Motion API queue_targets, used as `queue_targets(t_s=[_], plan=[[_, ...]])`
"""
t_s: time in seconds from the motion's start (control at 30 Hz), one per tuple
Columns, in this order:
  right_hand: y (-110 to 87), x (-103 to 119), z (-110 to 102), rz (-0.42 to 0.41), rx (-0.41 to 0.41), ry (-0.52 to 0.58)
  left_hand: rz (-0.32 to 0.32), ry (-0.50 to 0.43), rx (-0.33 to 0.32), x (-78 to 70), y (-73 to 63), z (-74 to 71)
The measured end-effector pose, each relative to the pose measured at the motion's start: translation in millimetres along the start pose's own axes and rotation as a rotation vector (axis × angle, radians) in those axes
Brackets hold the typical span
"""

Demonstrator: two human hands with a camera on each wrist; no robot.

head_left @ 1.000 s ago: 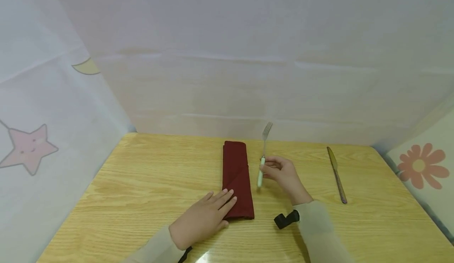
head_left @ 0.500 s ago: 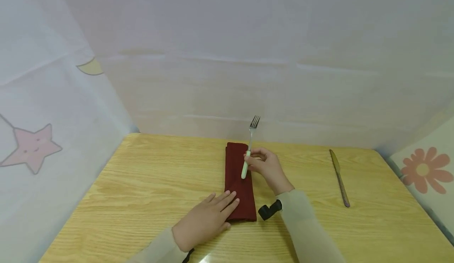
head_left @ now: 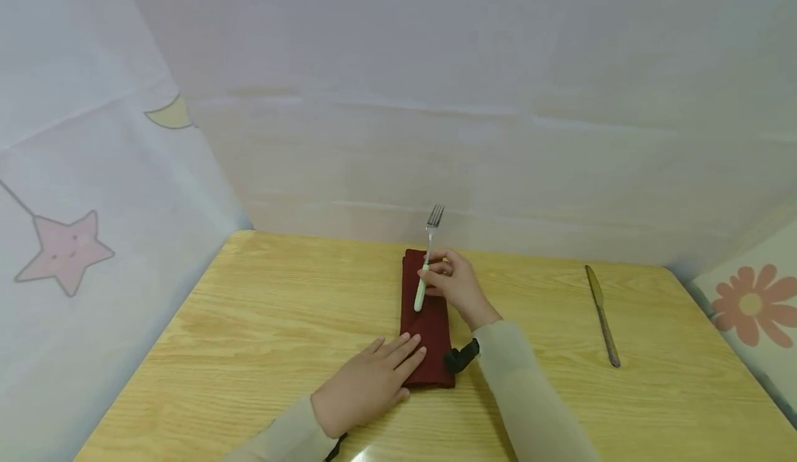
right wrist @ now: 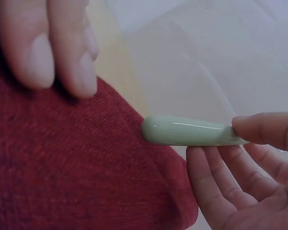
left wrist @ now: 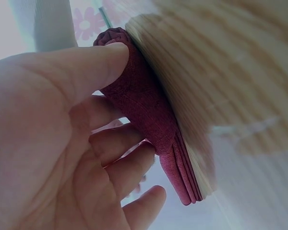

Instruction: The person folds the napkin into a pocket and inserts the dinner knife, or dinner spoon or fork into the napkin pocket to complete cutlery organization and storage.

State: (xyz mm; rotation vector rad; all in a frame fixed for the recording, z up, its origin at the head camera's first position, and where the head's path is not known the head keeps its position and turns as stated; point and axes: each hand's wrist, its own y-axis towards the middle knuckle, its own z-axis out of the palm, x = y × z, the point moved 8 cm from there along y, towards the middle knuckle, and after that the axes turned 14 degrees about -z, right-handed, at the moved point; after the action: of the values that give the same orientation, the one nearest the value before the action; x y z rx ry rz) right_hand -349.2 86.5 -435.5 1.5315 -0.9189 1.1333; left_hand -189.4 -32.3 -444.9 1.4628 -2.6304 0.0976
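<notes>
A dark red cloth napkin (head_left: 431,344), folded into a long narrow strip, lies on the wooden table. On its near left part rests my left hand (head_left: 364,387), fingers extended across the cloth. The left wrist view shows the thumb at the end of the folded napkin (left wrist: 141,103), whose layers show along its edge. My right hand (head_left: 459,285) pinches a fork (head_left: 421,289) by its pale green handle, thumb against fingers. The fork's tines point away from me, and it overlaps the far half of the napkin. Its rounded handle end (right wrist: 187,131) is close over the cloth.
A table knife (head_left: 602,317) lies on the right side of the wooden table (head_left: 268,310). Pale cloth walls (head_left: 386,137) stand along the table's back and sides, printed with a pink star (head_left: 67,251) and a red flower (head_left: 752,304).
My right hand has carried the fork leftward from beside the napkin to over it. The left hand stays on the cloth. The view has shifted slightly.
</notes>
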Motion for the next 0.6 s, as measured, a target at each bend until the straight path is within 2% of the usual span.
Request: queue_targets(t_s=[0.23, 0.37, 0.6], plan=[[-0.3, -15.7, 5.5, 0.054, 0.049, -0.045, 0.003, 0.015, -0.026, 0.5, 0.4, -0.2], [-3.1, -15.7, 7.9, 0.063, 0.066, -0.072, 0.001, 0.007, -0.006, 1.1, 1.9, 1.4], [-8.6, -15.2, 15.4, 0.122, 0.153, -0.104, -0.007, -0.008, 0.011, 2.4, 0.8, 1.7]])
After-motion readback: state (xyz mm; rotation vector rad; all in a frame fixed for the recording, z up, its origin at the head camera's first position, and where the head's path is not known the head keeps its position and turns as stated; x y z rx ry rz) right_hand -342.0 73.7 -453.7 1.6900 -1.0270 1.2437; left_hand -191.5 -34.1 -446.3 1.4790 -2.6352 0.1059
